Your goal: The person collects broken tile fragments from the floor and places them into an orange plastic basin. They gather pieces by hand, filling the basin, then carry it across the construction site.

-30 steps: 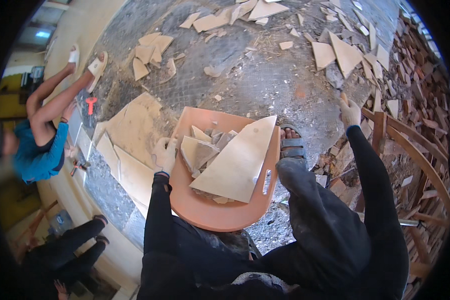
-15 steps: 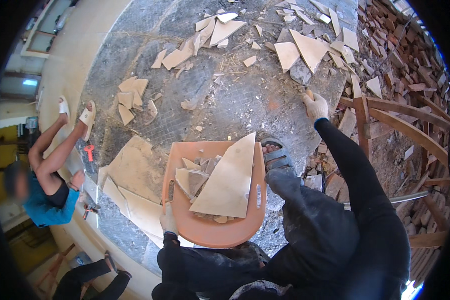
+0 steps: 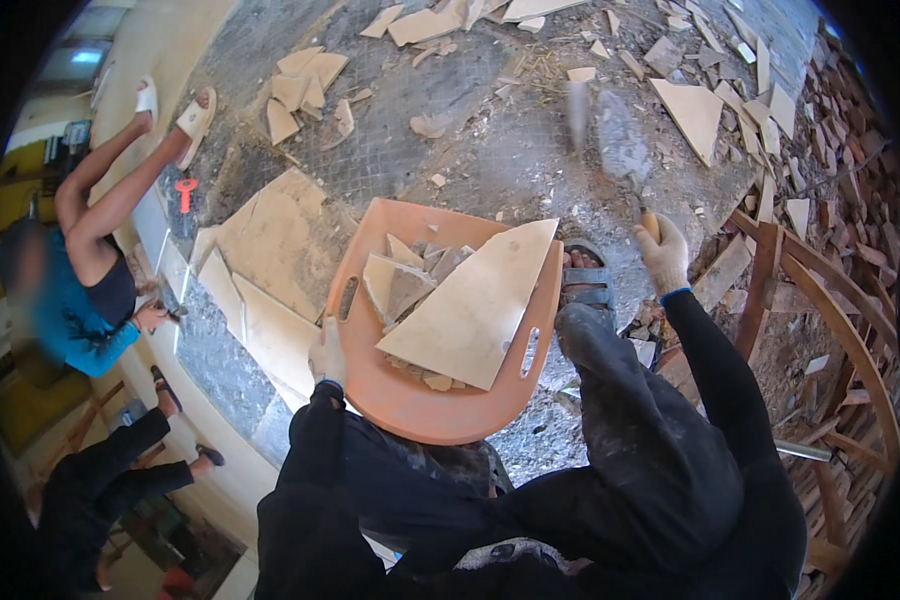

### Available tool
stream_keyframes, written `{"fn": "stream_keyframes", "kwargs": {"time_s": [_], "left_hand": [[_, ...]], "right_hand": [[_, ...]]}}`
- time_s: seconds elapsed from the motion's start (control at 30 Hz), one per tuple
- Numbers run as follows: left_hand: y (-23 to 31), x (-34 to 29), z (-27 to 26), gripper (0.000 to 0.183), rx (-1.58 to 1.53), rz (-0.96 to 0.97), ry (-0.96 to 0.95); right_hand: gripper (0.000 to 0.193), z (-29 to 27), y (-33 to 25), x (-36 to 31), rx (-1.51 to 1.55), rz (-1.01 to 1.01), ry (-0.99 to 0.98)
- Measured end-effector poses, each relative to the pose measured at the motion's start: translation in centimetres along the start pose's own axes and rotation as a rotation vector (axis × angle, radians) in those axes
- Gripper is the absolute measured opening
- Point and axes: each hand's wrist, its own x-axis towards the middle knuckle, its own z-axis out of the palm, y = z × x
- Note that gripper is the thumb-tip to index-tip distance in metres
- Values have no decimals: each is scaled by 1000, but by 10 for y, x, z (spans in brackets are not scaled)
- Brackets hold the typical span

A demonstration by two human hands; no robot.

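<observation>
My right hand [image 3: 662, 255], in a pale work glove, is closed around the wooden handle of a trowel [image 3: 622, 140]. The grey, dusty blade points away from me above the dirty floor. Just left of the blade is a pale shard [image 3: 577, 110], smeared by motion. An orange plastic carrying tray [image 3: 445, 420] with slotted handles sits in front of my knees. My gloved left hand [image 3: 327, 350] grips its left rim, near the handle slot; the fingertips are partly hidden. Inside lie a large triangular tile piece [image 3: 475, 305] and several smaller broken pieces [image 3: 405, 280].
Large tile slabs [image 3: 270, 230] lie left of the tray, with more shards [image 3: 305, 85] farther off. Broken bricks [image 3: 840, 130] and curved wooden beams [image 3: 760, 290] crowd the right. At left a seated person [image 3: 100, 270] works beside a red tool [image 3: 185, 192]; another person's legs [image 3: 120, 460] show below.
My view has shifted, and the tray appears higher and slightly turned. The trowel blade has swung away from the tile shards, and a pale shard beside it is moving. My left hand keeps its grip.
</observation>
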Motion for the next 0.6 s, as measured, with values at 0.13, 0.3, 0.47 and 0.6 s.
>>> {"fn": "stream_keyframes", "kwargs": {"time_s": [0.13, 0.3, 0.47, 0.6], "left_hand": [[3, 0, 3, 80, -43, 27, 10], [-5, 12, 3, 83, -48, -29, -32], [-6, 9, 3, 84, -95, -21, -9], [0, 4, 2, 79, -135, -32, -20]], "right_hand": [[47, -2, -26, -1, -208, -63, -21], [49, -3, -49, 14, -358, -80, 74], [42, -14, -62, 55, -373, -206, -31], [41, -19, -73, 84, -363, -284, -264]]}}
